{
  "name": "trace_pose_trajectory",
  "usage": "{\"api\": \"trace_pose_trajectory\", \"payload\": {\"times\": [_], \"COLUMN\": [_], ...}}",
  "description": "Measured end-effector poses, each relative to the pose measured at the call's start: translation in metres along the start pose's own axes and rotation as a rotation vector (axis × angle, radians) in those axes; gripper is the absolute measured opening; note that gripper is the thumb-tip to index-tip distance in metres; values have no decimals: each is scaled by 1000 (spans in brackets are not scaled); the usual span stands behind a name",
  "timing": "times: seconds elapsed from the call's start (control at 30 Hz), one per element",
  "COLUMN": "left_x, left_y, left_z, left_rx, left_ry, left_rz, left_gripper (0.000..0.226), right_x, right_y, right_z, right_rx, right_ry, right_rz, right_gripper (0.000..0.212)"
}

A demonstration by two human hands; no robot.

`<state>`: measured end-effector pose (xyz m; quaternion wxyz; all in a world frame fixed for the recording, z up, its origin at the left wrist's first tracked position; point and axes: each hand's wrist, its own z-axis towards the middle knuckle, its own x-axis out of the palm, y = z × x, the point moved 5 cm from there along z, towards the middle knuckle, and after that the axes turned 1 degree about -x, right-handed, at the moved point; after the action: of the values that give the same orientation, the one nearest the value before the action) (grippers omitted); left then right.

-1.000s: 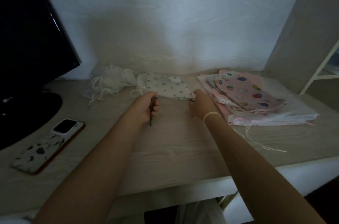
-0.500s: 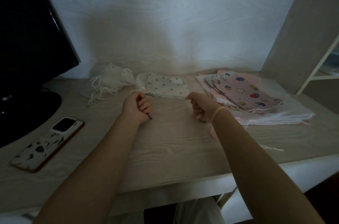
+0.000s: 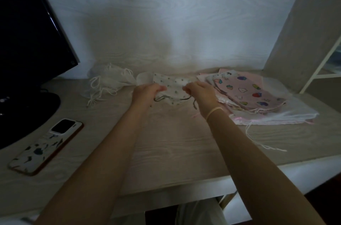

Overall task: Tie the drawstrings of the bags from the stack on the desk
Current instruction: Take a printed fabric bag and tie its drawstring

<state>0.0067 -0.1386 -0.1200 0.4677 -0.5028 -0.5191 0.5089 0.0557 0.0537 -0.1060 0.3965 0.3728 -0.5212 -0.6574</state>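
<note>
At the middle of the tabletop [image 3: 175, 143], toward the rear wall, a white drawstring bag with small dark print [image 3: 173, 86] lies gathered between both hands. The left hand [image 3: 145, 92] has its fingers curled over the left edge of the bag mouth, and a dark drawstring [image 3: 162, 98] loops out just below it; the grip there appears clenched on cloth and cord together, though the exact pinch point is hidden by the knuckles. The right hand [image 3: 201, 93] pinches the opposite cord end [image 3: 186, 98] at the right edge of the bag, with a loose tail hanging beside the wrist. To the right, touching the right forearm region, sits the stack of untied bags [image 3: 258, 99], topped by a pink bag printed with coloured shapes; sheer white and pink layers lie under it and loose strings trail off toward the tabletop edge. To the left of the working bag lies a heap of white bags with cords [image 3: 110, 82], probably the finished ones. A phone in a patterned case [image 3: 46, 145] lies near the left front, beside the base of a dark monitor [image 3: 27, 31]. Judged from this layout, the step in hand is closing the bag mouth, with both cord ends secured. The next move calls for bringing the two ends together over the bag, crossing them, and forming the knot while tension is maintained so the gathered mouth does not reopen.
</note>
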Motion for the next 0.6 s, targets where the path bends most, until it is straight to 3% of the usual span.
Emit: {"api": "trace_pose_trajectory", "payload": {"times": [0.1,0.23,0.3,0.47,0.6], "left_x": [24,34,29,14,22], "left_y": [-6,-3,4,5,-5], "left_z": [-10,-16,-13,-11,-19], "left_rx": [71,52,33,102,189], "left_ry": [238,354,304,7,145], "left_rz": [-176,-124,19,297,436], "left_gripper": [45,34,33,33,32], "right_x": [23,34,33,25,33], "right_y": [9,7,1,-4,1], "right_z": [-7,-12,-10,-10,-13], "right_rx": [19,43,37,-108,-188], "right_ry": [196,283,254,98,157], "right_rz": [242,192,39,-460,-531], "right_gripper": [30,31,35,38,25]}}
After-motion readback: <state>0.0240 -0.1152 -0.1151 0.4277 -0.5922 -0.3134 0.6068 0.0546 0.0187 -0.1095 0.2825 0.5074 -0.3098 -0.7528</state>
